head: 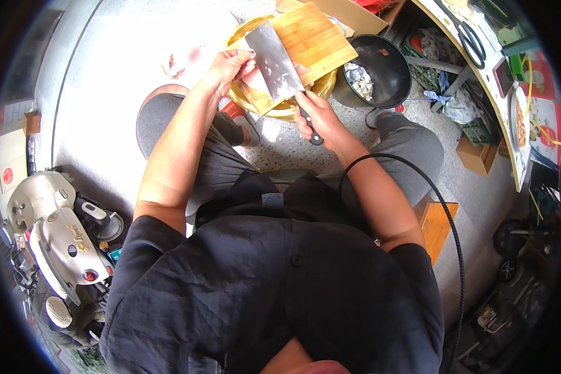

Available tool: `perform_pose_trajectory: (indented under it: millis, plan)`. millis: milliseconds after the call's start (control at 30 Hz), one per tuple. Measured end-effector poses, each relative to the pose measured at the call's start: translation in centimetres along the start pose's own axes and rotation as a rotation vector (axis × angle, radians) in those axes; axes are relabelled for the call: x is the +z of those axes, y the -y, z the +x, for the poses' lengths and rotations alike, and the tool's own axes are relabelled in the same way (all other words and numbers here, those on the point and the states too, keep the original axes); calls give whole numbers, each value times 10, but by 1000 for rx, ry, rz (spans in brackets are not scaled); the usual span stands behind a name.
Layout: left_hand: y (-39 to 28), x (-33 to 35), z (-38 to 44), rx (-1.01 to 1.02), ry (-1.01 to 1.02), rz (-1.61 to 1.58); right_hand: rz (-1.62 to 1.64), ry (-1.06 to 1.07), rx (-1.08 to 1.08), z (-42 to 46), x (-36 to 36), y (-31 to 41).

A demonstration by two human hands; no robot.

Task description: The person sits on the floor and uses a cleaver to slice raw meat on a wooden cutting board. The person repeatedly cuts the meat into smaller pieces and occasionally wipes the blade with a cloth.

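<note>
My right hand grips the black riveted handle of a wide cleaver. Whitish bits stick to the grey blade, which lies at a slant above a wooden cutting board. The board rests across a yellow basin. My left hand is beside the blade's left edge, thumb and fingers pinched together; whether anything small is between them cannot be made out. Pale pinkish meat shows partly under the blade, mostly hidden by it.
A black bucket holding crumpled, shiny waste stands right of the basin. Further right, a table carries scissors and a plate. Reddish scraps lie on the floor at left. A scooter stands behind left; a black cable loops past my right arm.
</note>
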State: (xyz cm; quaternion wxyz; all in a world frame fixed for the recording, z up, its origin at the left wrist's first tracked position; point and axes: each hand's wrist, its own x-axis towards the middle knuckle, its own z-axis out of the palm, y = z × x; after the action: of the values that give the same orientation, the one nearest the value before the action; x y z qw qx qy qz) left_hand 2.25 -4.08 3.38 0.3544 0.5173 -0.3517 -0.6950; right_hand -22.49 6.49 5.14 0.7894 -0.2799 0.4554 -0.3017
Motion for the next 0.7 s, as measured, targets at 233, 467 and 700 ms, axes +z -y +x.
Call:
perform_pose_trajectory:
  millis: [233, 467, 700]
  plan:
    - [-41, -5, -24, 165, -137, -89, 93, -102, -198, -4, -22, 23]
    - [-8, 50, -25, 109, -37, 81, 161, -215, -359, -19, -37, 43]
    - [54, 98, -32, 536, 25, 1052, 182, -223, -406, -19, -31, 50]
